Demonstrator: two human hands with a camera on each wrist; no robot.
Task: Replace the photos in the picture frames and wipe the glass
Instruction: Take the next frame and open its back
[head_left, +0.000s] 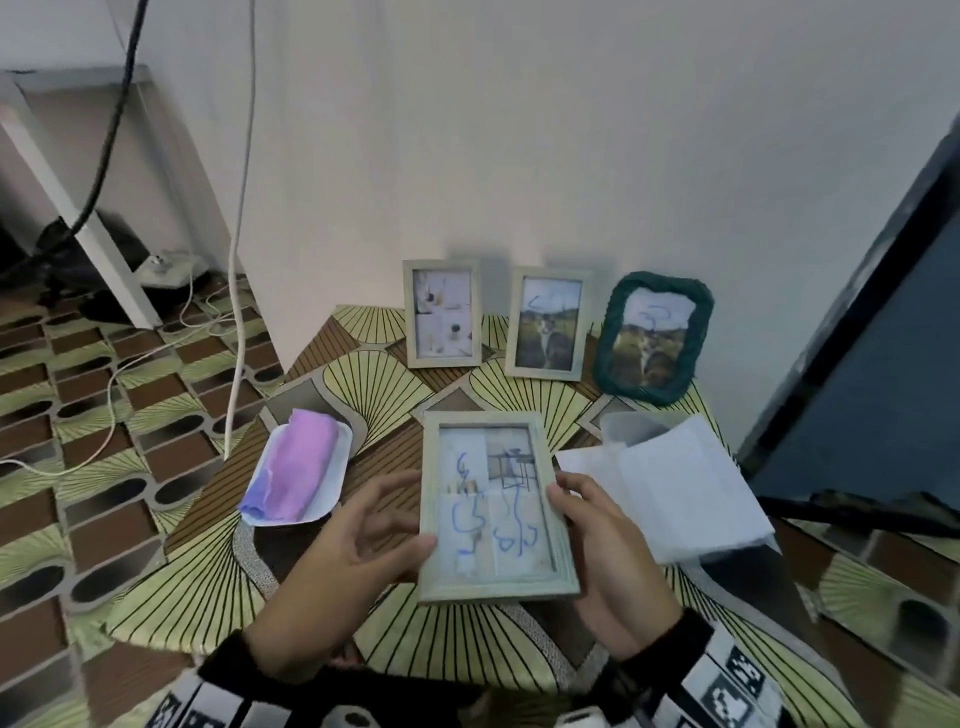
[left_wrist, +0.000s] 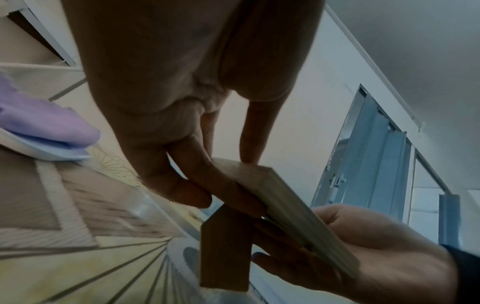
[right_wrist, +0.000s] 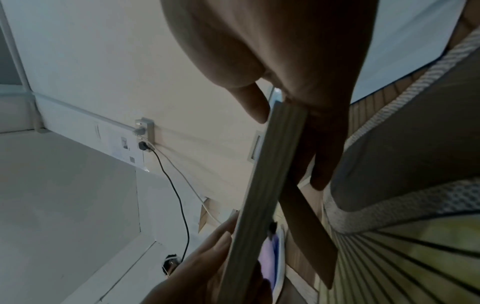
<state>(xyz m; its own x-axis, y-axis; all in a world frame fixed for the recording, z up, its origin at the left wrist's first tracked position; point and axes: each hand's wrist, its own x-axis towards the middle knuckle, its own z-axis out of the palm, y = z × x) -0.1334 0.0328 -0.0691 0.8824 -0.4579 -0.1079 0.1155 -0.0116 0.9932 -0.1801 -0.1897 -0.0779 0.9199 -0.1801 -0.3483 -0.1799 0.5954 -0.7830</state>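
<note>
Frame in hands: pale wooden picture frame (head_left: 493, 506) is sitting glass-up above the table (head_left: 374, 374), long axis running 12 to 6, far end tipped up a bit, blue scribbles on the glass.
Stand: brown back stand (left_wrist: 226, 253) is hanging open underneath.
Left hand: left hand (head_left: 337, 551) is gripping the 9 o'clock edge, thumb on top, fingers under.
Right hand: right hand (head_left: 608, 556) is gripping the 3 o'clock edge the same way.
Others: three frames are leaning on the wall at 12, one wooden frame (head_left: 443, 313), another with a cat photo (head_left: 548, 323) and a green frame (head_left: 652, 338).
Cloth: purple cloth (head_left: 296, 467) is lying on a white tray (head_left: 340, 441) at 10.
Paper: white sheets (head_left: 675, 488) are lying at 3.
</note>
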